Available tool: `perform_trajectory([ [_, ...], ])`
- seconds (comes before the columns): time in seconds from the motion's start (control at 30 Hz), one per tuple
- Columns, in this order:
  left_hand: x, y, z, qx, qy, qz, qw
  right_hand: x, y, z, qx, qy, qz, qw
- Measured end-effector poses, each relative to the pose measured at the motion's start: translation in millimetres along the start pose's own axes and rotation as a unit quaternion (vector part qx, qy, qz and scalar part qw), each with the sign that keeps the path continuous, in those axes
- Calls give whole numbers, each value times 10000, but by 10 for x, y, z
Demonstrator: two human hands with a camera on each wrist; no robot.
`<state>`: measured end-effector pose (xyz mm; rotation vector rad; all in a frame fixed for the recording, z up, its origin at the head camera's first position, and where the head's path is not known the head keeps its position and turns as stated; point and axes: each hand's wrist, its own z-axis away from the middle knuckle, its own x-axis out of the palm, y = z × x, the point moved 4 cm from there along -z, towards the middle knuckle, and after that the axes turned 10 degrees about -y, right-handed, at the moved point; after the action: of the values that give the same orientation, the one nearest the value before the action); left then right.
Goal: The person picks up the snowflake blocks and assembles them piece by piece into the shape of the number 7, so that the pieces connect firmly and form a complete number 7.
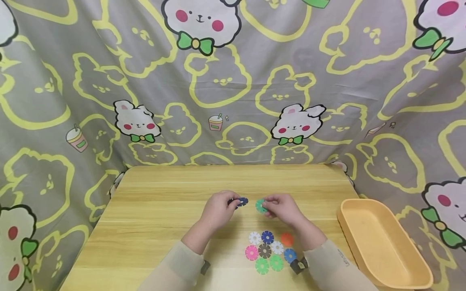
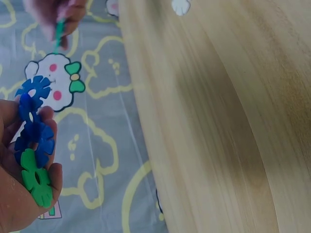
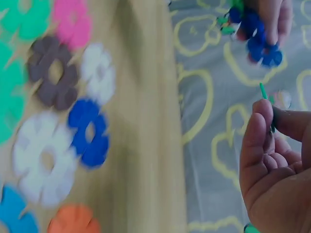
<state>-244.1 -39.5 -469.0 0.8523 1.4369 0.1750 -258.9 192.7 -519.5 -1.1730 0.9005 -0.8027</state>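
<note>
In the head view my left hand (image 1: 219,209) is raised over the table, gripping a chain of interlocked snowflake discs. Blue discs (image 2: 46,141) make up most of the chain in the left wrist view, with a green disc (image 2: 43,193) at its near end by the palm. Across a small gap, my right hand (image 1: 285,209) pinches a single green snowflake disc (image 1: 259,205) between thumb and fingers. The right wrist view shows this green disc (image 3: 263,91) edge-on, pointing toward the chain, apart from it.
Loose snowflake discs lie on the wooden table (image 1: 153,226) near me: white (image 1: 251,238), dark blue (image 1: 267,233), pink (image 1: 248,253), brown (image 1: 261,253), orange (image 1: 287,235), blue and green ones. An orange plastic bin (image 1: 378,238) stands at the right. A patterned curtain (image 1: 233,93) surrounds the table.
</note>
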Motion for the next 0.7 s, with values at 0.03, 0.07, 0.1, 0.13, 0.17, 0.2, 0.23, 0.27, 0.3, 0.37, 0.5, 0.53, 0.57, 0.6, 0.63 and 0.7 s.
perform_trajectory([
  [0.03, 3, 1, 3, 27, 4, -13, 10000, 27, -53, 2, -19, -2, -87, 10000],
  [0.07, 7, 3, 6, 39, -4, -20, 10000, 51, -93, 0, 8, 13, -155, 9999],
  [0.1, 10, 6, 7, 52, -15, -28, 10000, 73, -131, 0, 28, 33, -216, 9998],
  [0.13, 16, 7, 8, 68, -25, -38, 10000, 92, -167, 2, 32, 50, -247, 9997],
  [0.17, 18, 10, 10, 87, -28, -39, 10000, 108, -189, 1, 37, 78, -277, 9996],
  [0.2, 21, 11, 11, 110, -30, -42, 9999, 120, -209, 0, 55, 104, -315, 9994],
  [0.23, 24, 12, 11, 142, -28, -62, 9999, 130, -222, -3, 61, 124, -362, 9993],
  [0.27, 25, 16, 13, 170, -29, -85, 9998, 141, -235, -6, 64, 130, -393, 9991],
  [0.3, 25, 18, 13, 197, -25, -100, 9998, 149, -241, -11, 40, 132, -401, 9991],
  [0.37, 24, 20, 15, 243, -13, -139, 9996, 160, -251, -22, 28, 137, -415, 9990],
  [0.5, 23, 17, 18, 221, -30, -137, 9997, 176, -267, -37, 10, 139, -375, 9992],
  [0.53, 23, 17, 19, 220, -31, -134, 9997, 179, -271, -38, 24, 153, -373, 9992],
  [0.57, 21, 17, 22, 216, -34, -114, 9997, 180, -269, -43, 34, 177, -374, 9991],
  [0.6, 20, 17, 24, 221, -35, -113, 9997, 183, -270, -44, 39, 201, -376, 9991],
  [0.63, 19, 17, 25, 232, -34, -111, 9997, 185, -271, -46, 44, 221, -379, 9990],
  [0.7, 13, 23, 30, 282, -22, -74, 9996, 190, -276, -53, 42, 268, -395, 9989],
])
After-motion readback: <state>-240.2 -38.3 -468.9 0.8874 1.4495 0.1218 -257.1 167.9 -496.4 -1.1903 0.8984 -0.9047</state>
